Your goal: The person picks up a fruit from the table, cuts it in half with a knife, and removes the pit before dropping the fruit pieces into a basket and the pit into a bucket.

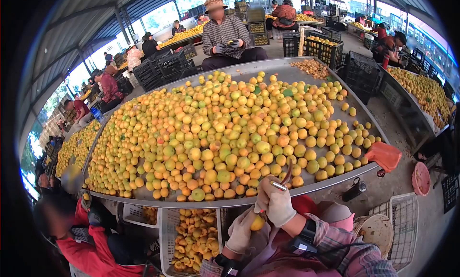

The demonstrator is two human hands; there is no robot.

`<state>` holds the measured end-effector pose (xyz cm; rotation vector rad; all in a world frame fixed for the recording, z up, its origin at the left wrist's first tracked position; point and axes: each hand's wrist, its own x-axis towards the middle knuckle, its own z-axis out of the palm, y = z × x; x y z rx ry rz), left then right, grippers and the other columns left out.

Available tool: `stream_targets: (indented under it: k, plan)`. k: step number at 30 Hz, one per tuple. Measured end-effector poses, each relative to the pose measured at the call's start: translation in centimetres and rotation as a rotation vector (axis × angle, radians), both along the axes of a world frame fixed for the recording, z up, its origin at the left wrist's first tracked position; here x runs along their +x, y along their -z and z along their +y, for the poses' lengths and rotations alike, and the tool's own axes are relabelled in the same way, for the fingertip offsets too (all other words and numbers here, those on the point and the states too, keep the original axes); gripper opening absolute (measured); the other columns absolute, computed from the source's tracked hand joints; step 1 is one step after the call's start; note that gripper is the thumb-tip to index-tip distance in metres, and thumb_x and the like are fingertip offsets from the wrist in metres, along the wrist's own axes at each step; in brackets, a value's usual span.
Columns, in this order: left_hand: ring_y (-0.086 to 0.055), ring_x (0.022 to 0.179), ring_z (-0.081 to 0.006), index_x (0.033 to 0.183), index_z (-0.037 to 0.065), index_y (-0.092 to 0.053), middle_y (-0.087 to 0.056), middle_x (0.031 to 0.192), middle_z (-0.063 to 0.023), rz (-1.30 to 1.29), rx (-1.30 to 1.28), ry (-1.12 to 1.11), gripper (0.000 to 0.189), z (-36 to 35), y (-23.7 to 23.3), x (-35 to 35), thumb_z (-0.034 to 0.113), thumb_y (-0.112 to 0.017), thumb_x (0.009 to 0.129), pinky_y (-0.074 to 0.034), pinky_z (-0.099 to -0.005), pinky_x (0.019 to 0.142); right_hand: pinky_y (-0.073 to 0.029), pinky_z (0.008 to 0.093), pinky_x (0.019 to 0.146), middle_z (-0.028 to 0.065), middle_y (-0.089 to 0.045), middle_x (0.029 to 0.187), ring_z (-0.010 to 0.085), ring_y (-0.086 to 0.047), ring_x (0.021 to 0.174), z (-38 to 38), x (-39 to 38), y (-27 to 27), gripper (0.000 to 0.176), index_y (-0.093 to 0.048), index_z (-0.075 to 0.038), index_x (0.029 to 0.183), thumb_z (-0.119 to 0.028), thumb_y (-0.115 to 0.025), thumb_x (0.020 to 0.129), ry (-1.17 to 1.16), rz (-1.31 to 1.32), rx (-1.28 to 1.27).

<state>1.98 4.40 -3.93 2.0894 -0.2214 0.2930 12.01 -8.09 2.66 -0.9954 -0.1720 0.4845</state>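
Observation:
My left hand (241, 233), in a pale glove, is closed around a yellow apricot (258, 223) below the table's near edge. Just above it, my gloved right hand (278, 203) grips a tool with a curved reddish-brown handle (288, 171) that sticks up out of the fist. A metal piece (279, 185) shows at those fingers. The tool's lower end is mostly hidden between the hands, right at the apricot. Ahead, whole apricots (206, 133) cover much of a metal table (258, 201). Below and left of my hands, a white crate (165, 238) holds opened apricot pieces (196, 238).
Pits (310, 67) lie at the table's far right corner, an orange-red bag (384, 156) at its right edge. A dark bottle (354, 189) and white crate (403, 224) stand right. One person (100, 243) sits at left, another (225, 35) across; black crates (163, 68) stand behind.

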Motion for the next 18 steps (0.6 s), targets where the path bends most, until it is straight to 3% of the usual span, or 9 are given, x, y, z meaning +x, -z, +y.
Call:
stream_targets:
  k: [3, 6, 8, 12, 15, 18]
  plan:
    - [-0.059, 0.106, -0.0412, 0.123, -0.001, -0.054, -0.058, 0.12, -0.0242, -0.004, 0.032, -0.023, 0.042, 0.1, 1.1, 0.4, 0.011, -0.055, 0.083, -0.048, -0.0412, 0.09, -0.043, 0.0317, 0.047, 0.0008, -0.039, 0.055, 0.0132, -0.039, 0.044, 0.7, 0.4, -0.2, 0.027, -0.046, -0.006, 0.08, -0.025, -0.047, 0.099, -0.022, 0.125, 0.021]
    - [-0.058, 0.107, -0.0412, 0.124, -0.001, -0.054, -0.058, 0.12, -0.0231, -0.052, 0.071, -0.061, 0.041, 0.2, 2.0, 0.7, 0.008, -0.054, 0.084, -0.048, -0.0422, 0.091, -0.042, 0.0308, 0.044, 0.0005, -0.037, 0.053, 0.0135, -0.036, 0.04, 1.0, 1.0, -0.5, 0.029, -0.046, -0.006, 0.077, -0.024, -0.046, 0.1, -0.054, 0.098, 0.068]
    - [-0.056, 0.111, -0.0405, 0.124, -0.001, -0.053, -0.059, 0.12, -0.0213, -0.147, 0.261, -0.108, 0.042, 0.6, 2.1, 1.0, 0.007, -0.054, 0.083, -0.046, -0.044, 0.094, -0.041, 0.0305, 0.044, 0.0002, -0.037, 0.052, 0.0137, -0.036, 0.039, 1.3, 1.5, -0.6, 0.029, -0.046, -0.006, 0.076, -0.023, -0.045, 0.1, -0.061, 0.087, 0.093]
    - [-0.054, 0.115, -0.0386, 0.125, 0.001, -0.053, -0.06, 0.119, -0.0175, -0.114, 0.282, -0.085, 0.046, 1.4, 1.9, 2.6, 0.004, -0.059, 0.08, -0.044, -0.0452, 0.096, -0.035, 0.0277, 0.04, -0.0006, -0.039, 0.052, 0.0117, -0.036, 0.039, 2.4, 2.9, -0.7, 0.026, -0.049, -0.004, 0.079, -0.021, -0.049, 0.099, -0.093, 0.056, 0.075]
    - [-0.055, 0.109, -0.0434, 0.125, 0.004, -0.053, -0.061, 0.114, -0.02, -0.181, 0.214, -0.15, 0.057, 1.5, 3.7, 3.4, 0.004, -0.069, 0.071, -0.046, -0.048, 0.091, -0.03, 0.0262, 0.037, -0.0013, -0.041, 0.052, 0.0098, -0.037, 0.038, 3.0, 3.7, 0.3, 0.023, -0.052, -0.003, 0.083, -0.02, -0.053, 0.097, -0.093, 0.054, 0.071]
    - [-0.057, 0.104, -0.0424, 0.117, 0.004, -0.057, -0.061, 0.111, -0.0196, -0.13, 0.234, -0.164, 0.05, 1.3, 3.1, 3.6, 0.005, -0.071, 0.069, -0.047, -0.0467, 0.088, -0.032, 0.0279, 0.034, -0.0004, -0.044, 0.053, 0.0112, -0.037, 0.035, 3.6, 4.2, 1.3, 0.021, -0.055, -0.003, 0.083, -0.021, -0.056, 0.096, -0.076, 0.127, 0.113]
